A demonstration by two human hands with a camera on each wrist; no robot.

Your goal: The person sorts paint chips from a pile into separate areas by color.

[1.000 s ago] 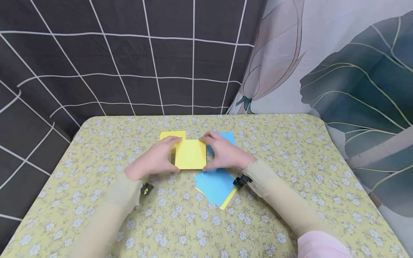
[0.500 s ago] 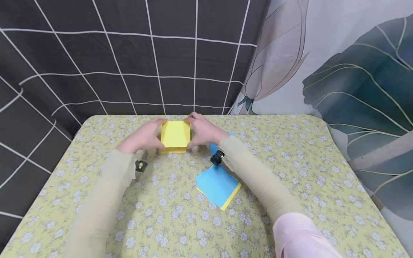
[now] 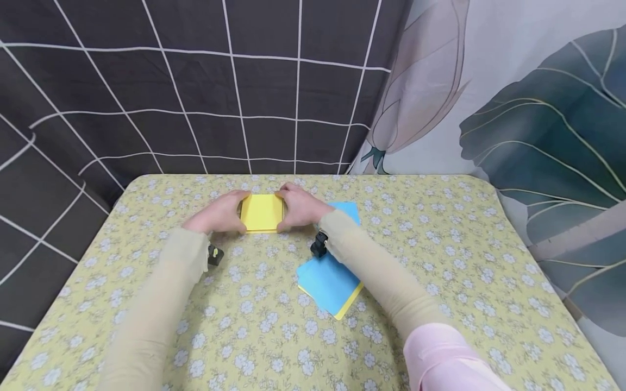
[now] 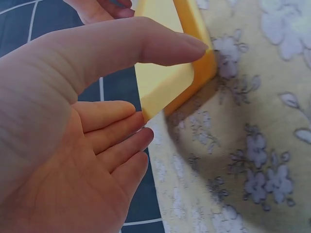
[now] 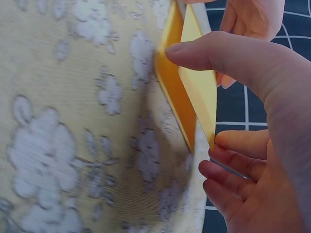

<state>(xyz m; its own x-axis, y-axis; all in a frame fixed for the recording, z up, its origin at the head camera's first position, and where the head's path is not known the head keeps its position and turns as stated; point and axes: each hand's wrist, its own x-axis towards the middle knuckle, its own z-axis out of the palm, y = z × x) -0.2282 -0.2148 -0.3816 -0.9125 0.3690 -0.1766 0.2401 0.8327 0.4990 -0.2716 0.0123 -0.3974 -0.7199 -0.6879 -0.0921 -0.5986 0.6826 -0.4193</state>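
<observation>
A yellow square card (image 3: 262,212) is held level between my two hands, close over a second yellow card (image 5: 176,92) on the table. My left hand (image 3: 220,212) pinches its left edge, thumb at the near corner and fingertips at the far one. On the opposite edge, my right hand (image 3: 302,207) grips it the same way. The left wrist view shows the upper card (image 4: 165,77) a little apart from the lower one, with rounded corners. In the head view the upper card hides nearly all of the lower one.
Blue cards (image 3: 330,285) lie overlapping a yellow card (image 3: 349,302) nearer the table's front, right of centre. Another blue card (image 3: 348,209) is behind them, partly hidden by the right forearm. A flowered cloth (image 3: 235,326) covers the table, and a dark checked curtain (image 3: 195,81) hangs behind it.
Both hands have carried the yellow card left and away from the body, over the second yellow card. In the last half second they lowered it and lined it up with that card.
</observation>
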